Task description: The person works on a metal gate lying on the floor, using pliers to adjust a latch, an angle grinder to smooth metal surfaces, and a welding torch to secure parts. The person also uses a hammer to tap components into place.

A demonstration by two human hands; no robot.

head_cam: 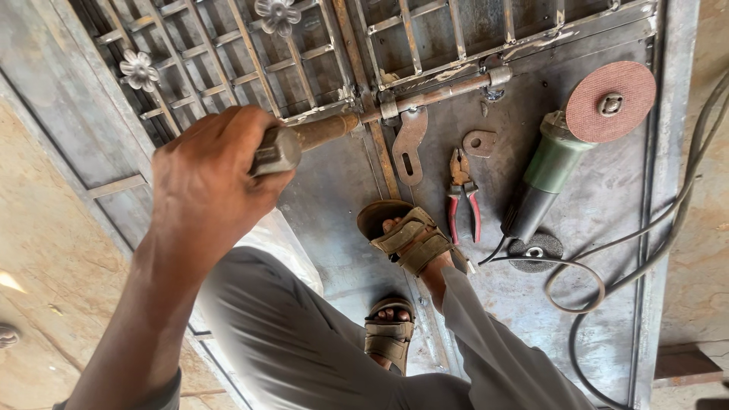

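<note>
My left hand (209, 178) is closed around a tool with a grey metal end (277, 149) and a brown, rusty shaft (326, 130). The shaft's far tip meets the end of a sliding bolt (440, 93) on a steel door (334, 197) lying flat. My arm comes in from the lower left. My right hand is out of sight. Both my feet, in tan sandals (410, 239), stand on the door panel.
Red-handled pliers (463, 199), a loose hasp plate (408, 144) and a small metal tab (478, 142) lie on the door. A green angle grinder (558, 159) with a reddish disc, a spare disc (535, 250) and its cable (607, 281) lie at right. Grille with metal flowers (140, 70) above.
</note>
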